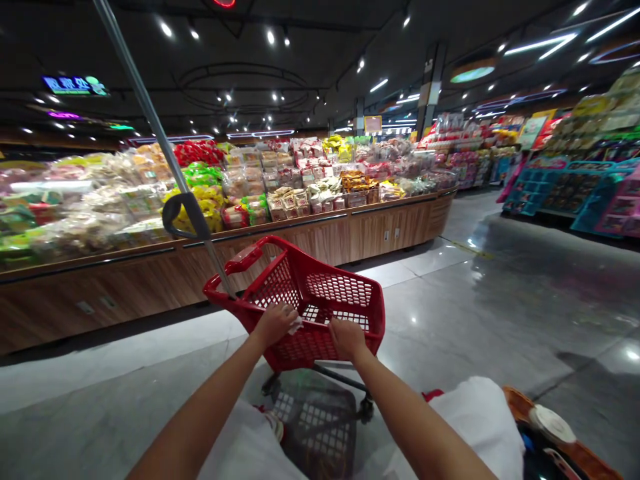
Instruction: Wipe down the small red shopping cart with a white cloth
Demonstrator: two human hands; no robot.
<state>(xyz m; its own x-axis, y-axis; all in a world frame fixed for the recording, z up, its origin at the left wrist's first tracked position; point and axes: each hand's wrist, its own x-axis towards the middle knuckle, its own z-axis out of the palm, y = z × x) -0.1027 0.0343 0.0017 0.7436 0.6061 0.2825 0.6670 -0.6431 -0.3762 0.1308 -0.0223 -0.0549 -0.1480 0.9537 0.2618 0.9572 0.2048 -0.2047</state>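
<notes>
While both arms reach forward, the head view shows the left hand and right hand closed tight on the near rim of a red plastic shopping cart. A white scrap pokes out by the left hand. Two firm hands keep the cart steady. Far ahead, a long wood counter holds bags of snacks.

We are in a big food shop. Far ahead, a long wooden table is piled with bags of snacks. On the right stand full shelves, and a red shopping cart is near us.
</notes>
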